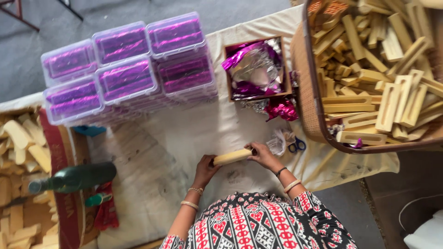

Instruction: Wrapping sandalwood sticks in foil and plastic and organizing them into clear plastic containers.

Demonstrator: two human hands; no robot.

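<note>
A: Head view, looking straight down: where does the pale wooden block (232,157) lie from the fingers?

B: Between the two hands, over the cream cloth-covered table (194,133), just in front of the person's patterned top. Its long axis runs nearly across the picture, the end by the right hand (264,156) sitting a little higher in the frame than the end by the left hand (206,169).

A: Which hand is nearer?

B: Neither; both are touching it. Each hand has one end, so the block spans the gap between them.

A: And the fingers?

B: The left hand's fingers are curled round its end, pressed close together. The right hand's fingers are bent over the other end and pinch it near the tip. How far the thumbs wrap underneath, I cannot tell.

A: What lies about them?

B: Just beside the right hand, a crumpled scrap of clear wrapping (279,141) and blue-handled scissors (296,146). Farther up, a small open box of purple and silver foil (255,69), with a loose wad of purple foil (281,110) below it. To the right, a big woven basket (307,106) heaped with similar wooden blocks. Well apart on the left, stacked clear boxes lined with purple foil (129,69) and a dark green bottle (74,178) lying on its side.
</note>
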